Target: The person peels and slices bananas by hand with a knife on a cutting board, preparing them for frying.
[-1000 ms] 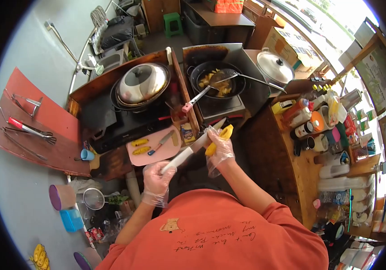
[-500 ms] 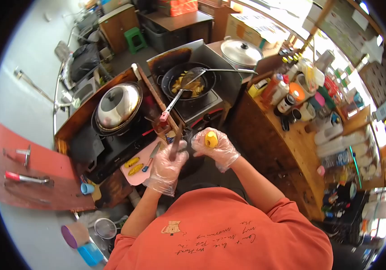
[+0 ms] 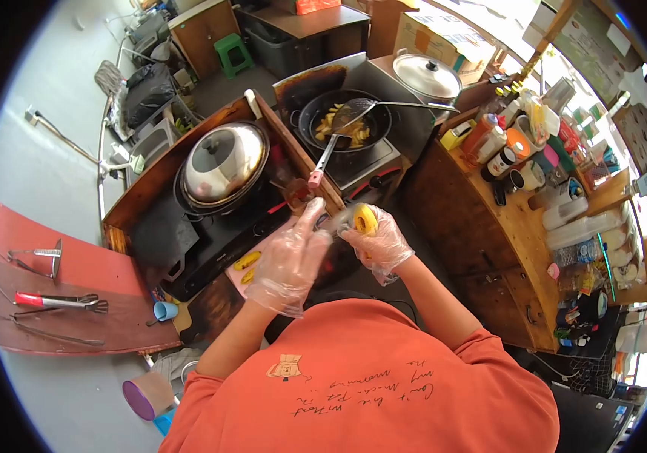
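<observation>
My right hand (image 3: pixel 384 245), in a clear plastic glove, is closed around a yellow banana (image 3: pixel 365 219), whose end shows above the fingers. My gloved left hand (image 3: pixel 289 260) is just to the left, its fingers stretched out and apart from the banana. Between the hands is a blurred patch that I cannot make out. Partly behind my left hand lies a pink cutting board (image 3: pixel 234 273) with two yellow bananas with dark marks (image 3: pixel 246 260). Beyond, a black wok (image 3: pixel 307 134) holds yellow pieces, with a strainer (image 3: pixel 355 113) and a pink-handled turner (image 3: pixel 323 164) resting across it.
A lidded pan (image 3: pixel 223 160) stands on the left stove. A large lidded pot (image 3: pixel 427 75) is behind the wok. On the right, a wooden counter (image 3: pixel 474 189) carries bottles and containers. Tongs (image 3: pixel 59 302) lie on a red board (image 3: pixel 86 268) at left.
My left hand has opened, and the dark brown strip it held no longer shows. Both hands have moved slightly to the right in view, which has shifted too.
</observation>
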